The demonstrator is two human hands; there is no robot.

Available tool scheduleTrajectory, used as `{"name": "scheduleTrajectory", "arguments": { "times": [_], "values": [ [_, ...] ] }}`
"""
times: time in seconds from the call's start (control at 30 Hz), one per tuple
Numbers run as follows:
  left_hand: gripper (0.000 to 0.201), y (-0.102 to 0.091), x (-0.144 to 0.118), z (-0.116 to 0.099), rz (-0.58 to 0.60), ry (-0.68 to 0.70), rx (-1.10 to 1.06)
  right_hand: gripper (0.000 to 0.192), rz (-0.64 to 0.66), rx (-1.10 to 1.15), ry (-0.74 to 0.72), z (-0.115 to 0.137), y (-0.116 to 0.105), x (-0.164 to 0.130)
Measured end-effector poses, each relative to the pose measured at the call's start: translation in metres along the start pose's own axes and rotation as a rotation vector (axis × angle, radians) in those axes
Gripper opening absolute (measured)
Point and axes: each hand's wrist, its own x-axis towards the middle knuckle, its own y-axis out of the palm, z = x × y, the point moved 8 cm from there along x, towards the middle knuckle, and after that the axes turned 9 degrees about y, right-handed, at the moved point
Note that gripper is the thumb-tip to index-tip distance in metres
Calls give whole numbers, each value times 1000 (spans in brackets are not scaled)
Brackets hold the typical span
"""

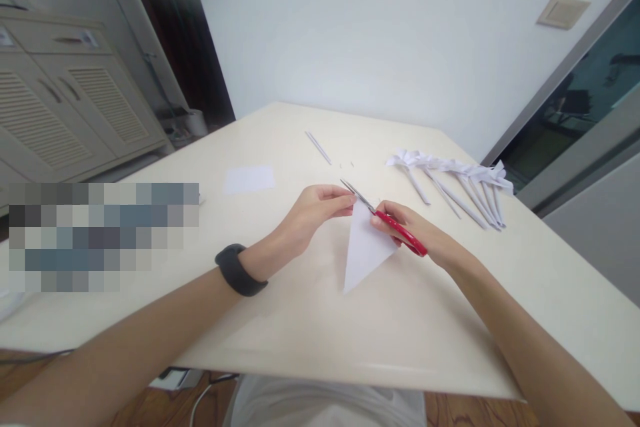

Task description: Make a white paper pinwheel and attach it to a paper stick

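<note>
My left hand (pixel 313 213) pinches the top edge of a folded white paper triangle (pixel 365 247) above the cream table (pixel 350 327). A black band sits on that wrist (pixel 239 270). My right hand (pixel 420 233) grips red-handled scissors (pixel 387 220), with the metal blades pointing up-left along the triangle's top edge, next to the left fingertips. The triangle's tip points down toward me.
A row of several rolled white paper sticks with cut paper tops (pixel 457 183) lies at the right back. One thin paper stick (pixel 319 147) lies further back. A small white paper square (pixel 249 179) rests at the left. Cabinets (pixel 60 107) stand to the left.
</note>
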Motion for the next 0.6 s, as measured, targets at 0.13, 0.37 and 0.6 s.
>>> {"name": "scheduleTrajectory", "arguments": {
  "times": [0.13, 0.37, 0.6],
  "values": [
    [18, 0, -1, 2, -5, -21, -14, 34, -16, -16, 9, -3, -1, 1],
    [17, -1, 0, 8, -9, -52, -56, 38, -27, -30, 16, -4, 0, 2],
    [16, -1, -1, 12, -11, -79, -91, 35, -27, -27, 22, -6, 0, 3]
  ]
}}
